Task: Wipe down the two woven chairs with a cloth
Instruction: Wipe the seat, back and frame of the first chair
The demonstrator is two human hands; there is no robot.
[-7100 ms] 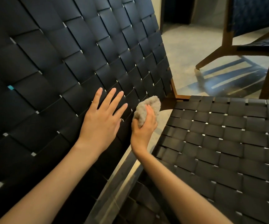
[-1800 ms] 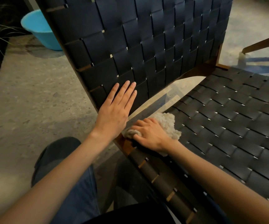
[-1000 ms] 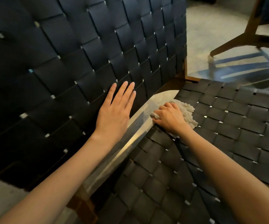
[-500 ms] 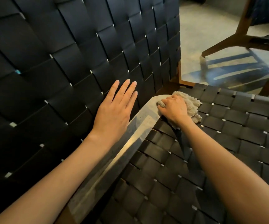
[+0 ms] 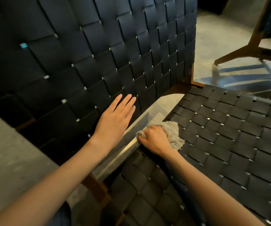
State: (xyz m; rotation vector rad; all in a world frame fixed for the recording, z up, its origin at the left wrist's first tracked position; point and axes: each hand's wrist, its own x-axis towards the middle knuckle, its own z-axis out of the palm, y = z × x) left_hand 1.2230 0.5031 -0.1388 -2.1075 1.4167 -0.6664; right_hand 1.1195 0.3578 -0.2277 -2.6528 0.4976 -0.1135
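Observation:
A chair of black woven straps fills the view, its backrest [image 5: 115, 51] on the left and its seat [image 5: 229, 144] on the right. My left hand [image 5: 115, 121] lies flat with straight fingers against the lower backrest. My right hand [image 5: 154, 139] grips a bunched beige cloth [image 5: 174, 132] and presses it on the seat's rear edge, beside the gap between seat and backrest. Part of the cloth is hidden under the hand.
A second woven chair [image 5: 265, 39] with a wooden frame stands at the upper right on the concrete floor [image 5: 213, 38]. Grey floor [image 5: 9, 160] also shows at the lower left, beyond the backrest's edge. The chair's wooden frame [image 5: 97, 186] shows below the gap.
My right hand has drawn the cloth back along the seat's rear edge toward me. The left hand stays flat on the backrest. The camera has pulled back a little.

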